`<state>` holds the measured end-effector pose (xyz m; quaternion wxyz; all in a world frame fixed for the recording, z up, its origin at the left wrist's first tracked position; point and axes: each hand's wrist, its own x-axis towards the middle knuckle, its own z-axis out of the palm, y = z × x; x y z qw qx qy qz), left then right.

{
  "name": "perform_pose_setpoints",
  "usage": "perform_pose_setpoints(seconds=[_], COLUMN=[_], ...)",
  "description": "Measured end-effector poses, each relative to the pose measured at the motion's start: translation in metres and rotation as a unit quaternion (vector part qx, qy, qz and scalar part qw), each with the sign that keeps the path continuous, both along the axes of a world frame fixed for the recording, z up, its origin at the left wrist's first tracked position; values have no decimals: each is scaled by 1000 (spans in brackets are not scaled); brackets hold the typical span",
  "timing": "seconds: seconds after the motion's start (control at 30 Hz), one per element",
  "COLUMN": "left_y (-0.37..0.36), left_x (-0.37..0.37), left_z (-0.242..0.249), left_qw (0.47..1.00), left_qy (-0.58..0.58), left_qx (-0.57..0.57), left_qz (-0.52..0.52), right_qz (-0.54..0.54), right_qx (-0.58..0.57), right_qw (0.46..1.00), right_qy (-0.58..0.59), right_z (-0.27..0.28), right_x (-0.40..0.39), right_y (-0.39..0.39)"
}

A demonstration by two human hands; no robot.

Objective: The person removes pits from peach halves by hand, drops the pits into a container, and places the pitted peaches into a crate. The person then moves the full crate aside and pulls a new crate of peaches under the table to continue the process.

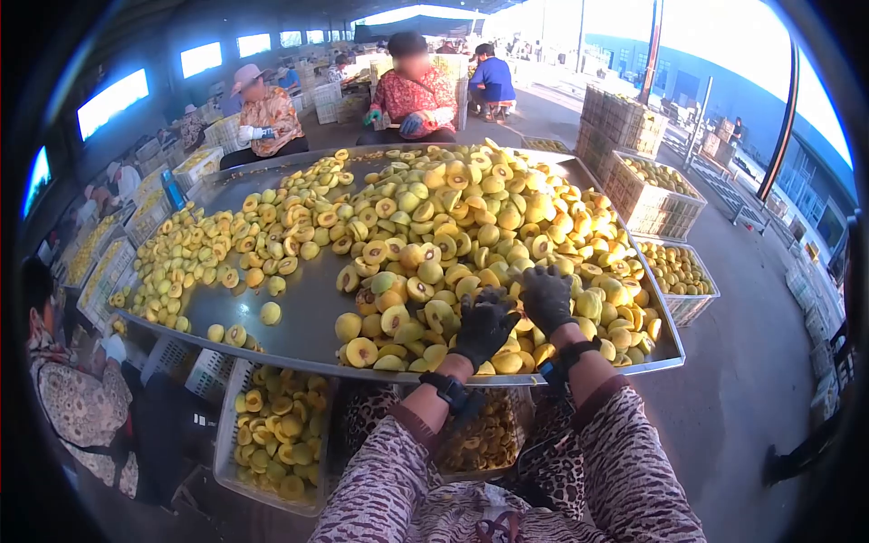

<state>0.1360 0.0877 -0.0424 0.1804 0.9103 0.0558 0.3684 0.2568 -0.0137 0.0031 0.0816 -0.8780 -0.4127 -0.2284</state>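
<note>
Both hands are down in the near edge of a big heap of halved yellow peaches [471, 226] spread over a metal worktop [308, 299], so the step in hand looks like sorting or picking fruit out of the pile. The left hand [482, 326], in a black glove, lies palm down on the halves with its fingers curled into them; whether it actually has one gripped cannot be told, since the fingertips are buried. The right hand [546, 297], also gloved, sits just beside it to the right, fingers bent over the fruit in the same way, its hold likewise hidden. Both forearms come up from the near edge in patterned sleeves, each with a dark band at the wrist, wrists slightly raised above the rim.

The next move, as I judge it, calls for closing on a single half and lifting it clear without rolling its neighbours off the near rim. A white crate [276, 434] partly filled with peach halves stands below the worktop to the near left. At the far side, two people [344, 104] in flowered shirts sit facing the same heap.
</note>
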Motion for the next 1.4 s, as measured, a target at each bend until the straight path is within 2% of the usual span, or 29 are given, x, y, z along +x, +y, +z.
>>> perform_pose_setpoints(seconds=[0.03, 0.07, 0.1, 0.13, 0.17, 0.2, 0.23, 0.27, 0.3, 0.33, 0.37, 0.4, 0.5, 0.67, 0.73, 0.8, 0.87, 0.9, 0.93, 1.0, 1.03, 1.07, 1.13, 1.17, 1.2, 1.23, 1.27, 1.33, 1.4], left_y=[2, 4, 3, 0, -3, -8, 5, 10, 23, 32, 32, 32, 35, 7, -4, -14, -26, -29, -27, -15, -8, -11, -19, -10, -12, -18, -23, -31, -38], left_x=[-12, -29, -41, -45, -49, -56, -34, -34, -32, -28, -39, -53, -95, -131, -142, -151, -157, -163, -169, -183, -187, -190, -189, -181, -180, -181, -181, -180, -172], left_z=[7, 14, 20, 25, 25, 24, -19, -28, -29, -27, -16, -6, 20, 37, 35, 31, 35, 39, 41, 42, 25, 15, -5, -70, -52, -16, 8, 20, 21], left_qw=[1000, 995, 981, 980, 915, 802, 902, 903, 741, 511, 427, 448, 343, 333, 348, 359, 565, 785, 786, 503, 504, 504, 443, 791, 794, 606, 371, 355, 337], left_qy=[-6, -54, -100, -101, -99, -92, -164, -157, -183, -199, -207, -218, -232, -228, -233, -221, -191, -138, -140, -58, -3, 1, -79, -8, -6, -79, -145, -140, -125], left_qx=[3, -80, -164, -167, -381, -577, -384, -386, -621, -801, -827, -817, -842, -843, -835, -841, -747, -557, -556, -801, -801, -805, -863, -596, -593, -766, -882, -890, -899], left_qz=[2, -16, -35, -33, -81, -121, -111, -106, -178, -240, -302, -290, -346, -357, -356, -338, -295, -235, -232, -320, -321, -313, -230, -138, -136, -202, -251, -250, -251], right_qz=[-10, -18, -17, -16, 94, 190, 172, 182, 207, 233, 241, 210, 164, 127, 120, 119, 99, 93, 96, 287, 275, 274, 273, 207, 209, 190, 168, 199, 139], right_qx=[77, 153, 207, 205, 355, 476, 505, 458, 445, 430, 471, 536, 504, 378, 408, 407, 380, 357, 354, 294, 224, 226, 210, 253, 257, 278, 297, 324, 244], right_qw=[996, 983, 976, 977, 886, 712, 648, 640, 607, 576, 576, 563, 613, 674, 612, 645, 633, 664, 663, 812, 851, 847, 891, 863, 861, 819, 770, 735, 622], right_qy=[52, 104, 63, 62, 284, 480, 544, 589, 625, 655, 623, 594, 587, 622, 667, 636, 668, 651, 652, 415, 387, 395, 298, 385, 387, 465, 539, 561, 731], right_z=[7, 14, 16, 17, 16, 13, 17, 6, -1, -4, 12, 11, 24, 20, 8, 12, 17, 5, 9, 24, 31, 30, 27, 18, 17, 19, 19, 10, -2], right_x=[-1, -1, -3, -8, -20, -35, -57, -58, -67, -72, -85, -85, -94, -147, -169, -186, -192, -185, -181, -172, -173, -174, -175, -172, -169, -168, -171, -187, -201], right_y=[-4, -6, -8, -7, -4, 1, 14, 26, 37, 44, 36, 34, -14, -66, -63, -54, -43, -40, -40, -36, -36, -34, -29, -33, -41, -52, -63, -78, -91])
